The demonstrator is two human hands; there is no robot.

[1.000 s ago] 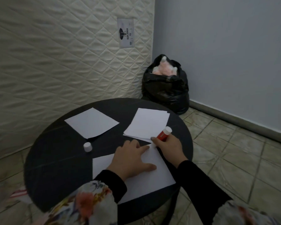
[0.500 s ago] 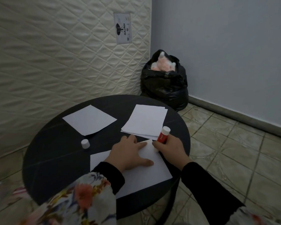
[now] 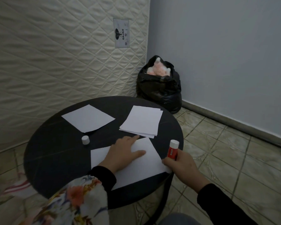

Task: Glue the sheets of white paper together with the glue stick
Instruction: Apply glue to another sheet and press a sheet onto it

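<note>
A white sheet lies at the near edge of the round black table. My left hand presses flat on it with straight fingers. At the sheet's right corner, my right hand grips a red glue stick with its white end pointing up. The stick's white cap stands alone on the table to the left. A small stack of white sheets lies at the far right of the table. A single sheet lies at the far left.
An upright quilted mattress stands behind the table. A black bag with pink stuffing sits in the corner by the grey wall. The tiled floor spreads to the right. A striped cloth lies on the floor at left.
My right hand has slid with the glue stick from the sheet's far corner down along its right edge to the near right corner. My left hand stays pressed on the sheet.
</note>
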